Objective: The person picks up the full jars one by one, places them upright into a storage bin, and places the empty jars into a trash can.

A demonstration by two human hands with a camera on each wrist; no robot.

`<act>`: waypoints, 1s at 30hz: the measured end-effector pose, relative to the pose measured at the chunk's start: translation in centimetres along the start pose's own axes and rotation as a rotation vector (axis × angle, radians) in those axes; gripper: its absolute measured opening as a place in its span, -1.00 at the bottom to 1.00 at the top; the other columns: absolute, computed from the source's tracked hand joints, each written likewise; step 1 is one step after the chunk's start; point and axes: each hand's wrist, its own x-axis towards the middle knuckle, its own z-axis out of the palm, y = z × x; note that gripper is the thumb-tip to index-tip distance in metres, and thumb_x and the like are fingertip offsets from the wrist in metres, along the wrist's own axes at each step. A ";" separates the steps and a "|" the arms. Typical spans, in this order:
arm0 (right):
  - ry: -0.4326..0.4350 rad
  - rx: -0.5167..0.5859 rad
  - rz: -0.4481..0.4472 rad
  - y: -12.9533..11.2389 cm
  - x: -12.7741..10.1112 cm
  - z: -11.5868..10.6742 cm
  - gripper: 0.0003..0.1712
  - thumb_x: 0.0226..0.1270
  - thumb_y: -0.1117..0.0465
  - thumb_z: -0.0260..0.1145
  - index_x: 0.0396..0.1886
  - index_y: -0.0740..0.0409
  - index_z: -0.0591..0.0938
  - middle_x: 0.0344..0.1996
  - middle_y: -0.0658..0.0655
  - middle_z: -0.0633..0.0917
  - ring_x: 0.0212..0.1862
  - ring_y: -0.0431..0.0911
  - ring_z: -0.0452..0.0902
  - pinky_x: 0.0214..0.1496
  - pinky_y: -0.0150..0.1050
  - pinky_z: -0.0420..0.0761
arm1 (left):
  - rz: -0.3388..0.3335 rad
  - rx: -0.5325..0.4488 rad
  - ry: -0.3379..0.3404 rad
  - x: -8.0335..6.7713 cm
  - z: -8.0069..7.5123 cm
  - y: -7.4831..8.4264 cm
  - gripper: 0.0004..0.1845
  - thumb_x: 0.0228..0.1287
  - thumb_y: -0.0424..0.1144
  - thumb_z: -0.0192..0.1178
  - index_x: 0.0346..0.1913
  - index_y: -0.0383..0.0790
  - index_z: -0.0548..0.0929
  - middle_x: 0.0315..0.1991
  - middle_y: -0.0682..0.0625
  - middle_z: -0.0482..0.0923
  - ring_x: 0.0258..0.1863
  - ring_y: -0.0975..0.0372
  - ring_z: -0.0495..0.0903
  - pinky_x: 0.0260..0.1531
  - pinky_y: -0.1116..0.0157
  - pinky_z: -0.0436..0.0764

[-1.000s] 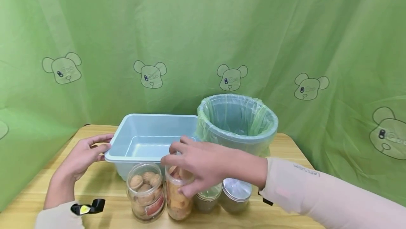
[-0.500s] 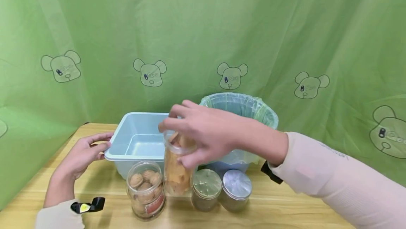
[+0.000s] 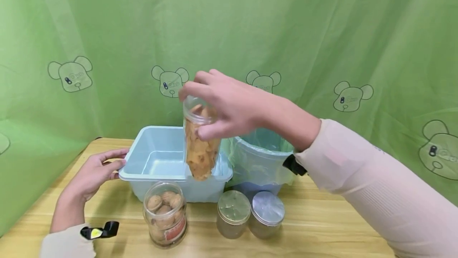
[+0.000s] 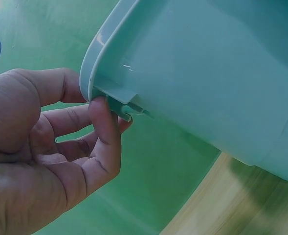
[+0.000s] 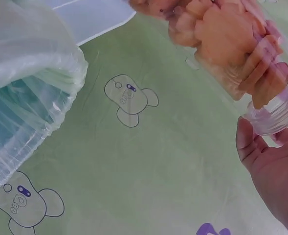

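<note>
The tall clear plastic jar of orange-brown pieces [image 3: 202, 146] hangs in the air above the pale wooden table [image 3: 322, 222], overlapping the right part of the light-blue rectangular plastic basin [image 3: 155, 160] in the head view, with the right hand's [image 3: 234, 109] fingers and thumb clamped round its upper end. The left hand [image 3: 96, 170] pinches the basin's left rim between thumb and fingers. Nearer the person stand a squat clear jar of walnuts [image 3: 164, 218] and two round silvery-lidded jars [image 3: 234, 208], while a blue round bin lined with thin translucent green plastic [image 3: 257, 166] stands just right of the basin.
</note>
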 end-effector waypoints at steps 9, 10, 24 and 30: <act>-0.065 -0.001 0.088 1.4 2.2 1.5 -0.41 0.21 -0.01 0.33 0.25 -0.07 0.48 0.00 0.05 0.46 -0.01 0.00 0.29 -0.01 -0.15 0.41 | -0.005 0.004 -0.002 0.0 0.2 0.0 -0.45 0.54 -0.28 0.11 0.45 -0.51 0.36 0.35 -0.45 0.37 -0.13 0.32 0.69 -0.13 0.27 0.74; -0.079 -0.003 0.102 1.5 2.5 1.9 -0.41 0.22 -0.01 0.33 0.26 -0.08 0.47 0.00 0.05 0.46 0.00 0.00 0.28 -0.01 -0.14 0.41 | -0.004 0.004 -0.004 0.0 0.2 0.0 -0.45 0.54 -0.28 0.11 0.45 -0.52 0.35 0.35 -0.45 0.37 -0.13 0.32 0.69 -0.13 0.27 0.74; -0.276 -0.046 0.253 1.6 4.7 7.4 -0.41 0.33 -0.16 0.34 0.31 -0.29 0.39 0.16 0.12 0.40 0.07 0.04 0.27 -0.02 -0.07 0.49 | 0.008 0.008 -0.017 -0.1 0.4 0.1 -0.45 0.56 -0.31 0.07 0.47 -0.54 0.30 0.35 -0.49 0.35 -0.11 0.30 0.69 -0.10 0.28 0.73; -0.326 -0.013 0.292 1.8 4.5 9.7 -0.41 0.34 -0.18 0.36 0.30 -0.28 0.39 0.21 0.12 0.39 0.10 0.04 0.27 0.04 -0.06 0.48 | 0.011 0.011 -0.023 0.1 0.5 0.2 -0.44 0.57 -0.29 0.08 0.47 -0.53 0.30 0.34 -0.48 0.36 -0.12 0.30 0.69 -0.11 0.29 0.73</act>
